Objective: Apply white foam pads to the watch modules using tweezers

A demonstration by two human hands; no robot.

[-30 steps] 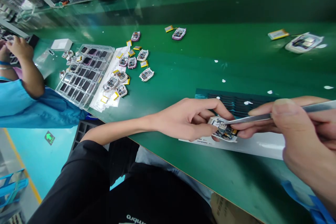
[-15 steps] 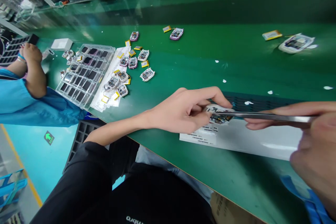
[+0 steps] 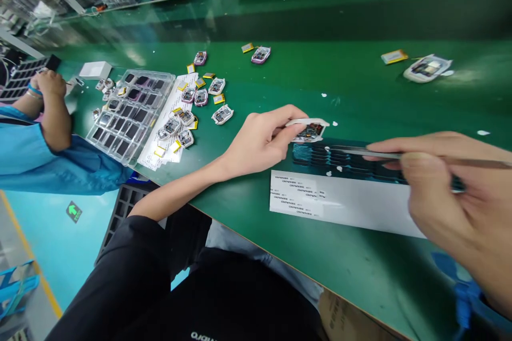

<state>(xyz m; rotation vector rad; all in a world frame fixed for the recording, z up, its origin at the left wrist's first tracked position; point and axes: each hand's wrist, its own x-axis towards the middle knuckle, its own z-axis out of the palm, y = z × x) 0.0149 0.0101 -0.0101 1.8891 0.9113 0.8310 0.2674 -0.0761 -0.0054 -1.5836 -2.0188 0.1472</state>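
Observation:
My left hand point(image 3: 264, 141) is closed on a white-framed device housing point(image 3: 310, 130) with its circuit board exposed, held tilted above the bench. My right hand point(image 3: 444, 186) grips metal tweezers point(image 3: 384, 154), whose tips point left over a dark strip sheet point(image 3: 352, 165) bearing rows of black pieces and small white bits. Whether the tips pinch anything is too small to tell. In front of that sheet lies a white strip point(image 3: 344, 205) with printed stickers at its left end. A similar white housing point(image 3: 428, 68) with a yellow-edged battery point(image 3: 394, 57) rests at the back right.
Several open housings with batteries lie to the left, some on printed paper point(image 3: 160, 138). Beside them stands a clear compartment tray point(image 3: 132, 114) with dark pieces. A co-worker's hands point(image 3: 48, 85) are at the far left. A blue strap point(image 3: 464, 293) is at lower right.
My left hand has moved up and left with the housing, away from the white strip. The tweezers have left the housing and are now over the dark strip sheet.

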